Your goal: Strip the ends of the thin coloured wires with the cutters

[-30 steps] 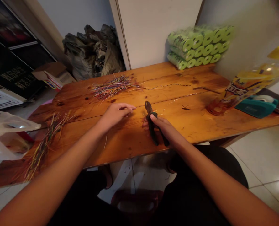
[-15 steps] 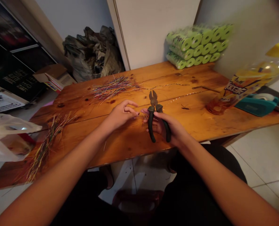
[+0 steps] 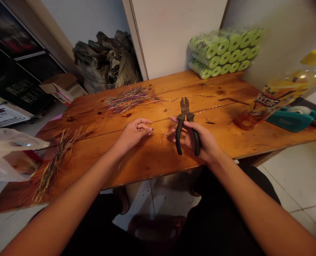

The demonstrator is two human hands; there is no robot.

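Side-cutting pliers with dark handles lie in my right hand, jaws pointing away from me and slightly apart. The right thumb rests across the handles, and the other fingers are partly hidden behind them. My left hand is just over the table to the left, thumb and fingertips close together; whatever they pinch, if anything, is too small to make out. Between the hands, a small heap of thin wire clippings sits beside the right fingers. Farther back lies a bundle of thin coloured wires.
Another wire bundle lies at left near a white plastic bag. On the right of the wooden table stand a drink bottle and a teal tape dispenser. Green-wrapped rolls are stacked at the back.
My right hand has moved right and slightly up with the pliers, uncovering the wire clippings. My left hand has shifted slightly left and down, its fingers curling in more.
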